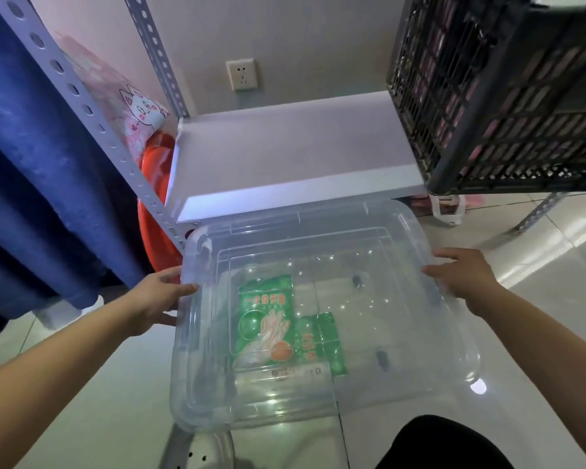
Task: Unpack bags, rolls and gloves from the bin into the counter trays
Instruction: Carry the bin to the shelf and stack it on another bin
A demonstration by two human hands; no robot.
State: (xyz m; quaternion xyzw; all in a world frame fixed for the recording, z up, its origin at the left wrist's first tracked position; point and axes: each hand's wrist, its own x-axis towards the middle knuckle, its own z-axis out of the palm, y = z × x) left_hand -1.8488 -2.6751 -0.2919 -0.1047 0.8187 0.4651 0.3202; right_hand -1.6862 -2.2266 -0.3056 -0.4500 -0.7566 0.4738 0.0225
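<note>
Head view looks down into a clear, rectangular plastic bin (322,319) held between both hands above the pale tiled floor (82,384), just in front of a white metal shelf (285,154). Inside, on the bin's bottom, lie a green printed packet of disposable gloves (264,319) and, touching its right edge, a smaller green packet (322,343); no rolls can be made out.

By my judgement the step is carrying or setting the bin, so it should be kept level, both sides lifted evenly, lest the packets slide.

Left hand (156,299) is curled around the bin's left rim, thumb over the lip and fingers outside the wall. Right hand (467,279) lies on the right rim with a half-closed grip, fingers draped over the edge.
</note>
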